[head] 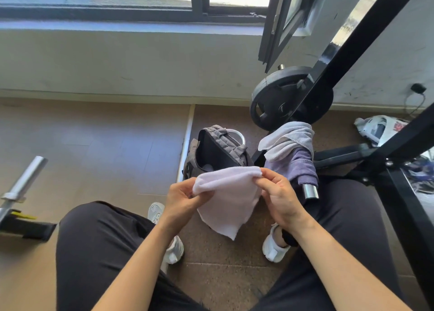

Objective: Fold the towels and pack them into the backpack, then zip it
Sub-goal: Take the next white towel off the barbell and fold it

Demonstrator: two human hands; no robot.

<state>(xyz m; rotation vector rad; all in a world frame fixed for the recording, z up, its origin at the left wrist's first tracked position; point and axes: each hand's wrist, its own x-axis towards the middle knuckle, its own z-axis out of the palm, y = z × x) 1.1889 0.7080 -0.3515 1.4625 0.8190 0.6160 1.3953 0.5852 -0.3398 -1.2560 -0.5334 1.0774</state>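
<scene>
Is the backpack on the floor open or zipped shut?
Open: the backpack gapes at its top, and its dark inside shows.

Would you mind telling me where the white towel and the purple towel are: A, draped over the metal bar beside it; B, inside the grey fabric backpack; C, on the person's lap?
A: the white towel and the purple towel hang over the steel bar beside the open grey fabric backpack; the left hand and right hand pinch a pale pink towel.

No text, brand or number can be read anywhere. The crumpled white plastic bag on the floor carries a red mark, too blurred to read.
</scene>
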